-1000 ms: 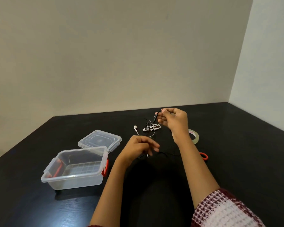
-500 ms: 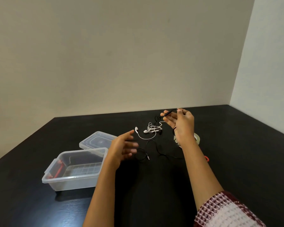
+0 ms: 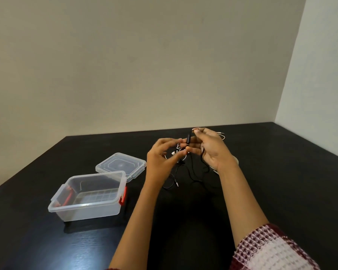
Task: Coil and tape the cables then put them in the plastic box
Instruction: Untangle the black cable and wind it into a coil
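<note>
The thin black cable (image 3: 191, 172) is up in the air over the middle of the black table (image 3: 281, 182). Its top end, with a small dark stick-shaped lump, is pinched in the right hand (image 3: 213, 151). The rest hangs down and lies in loose bends on the table in front of the hands. It is not wound into rings yet, so the step looks like the start of coiling this cable.

The right hand is raised, palm turned in, thumb and fingers closed on the cable near its top. The left hand (image 3: 162, 158) is raised just beside it, with fingers spread and bent, reaching toward the cable. It seems to hold nothing. I cannot tell if a fingertip touches the cable.

Next, the left hand likely needs to catch the hanging part and loop it round and round while the right hand keeps the end steady.

A tangled white earphone cable (image 3: 173, 152) lies on the table behind the hands. A pale curved edge (image 3: 236, 160) peeks out behind the right wrist; it is too hidden to name.

The clear plastic box (image 3: 90, 211) with red clips (image 3: 123, 195) sits open on the left, well apart from the cables. Its clear lid (image 3: 121, 163) lies flat behind it.
</note>
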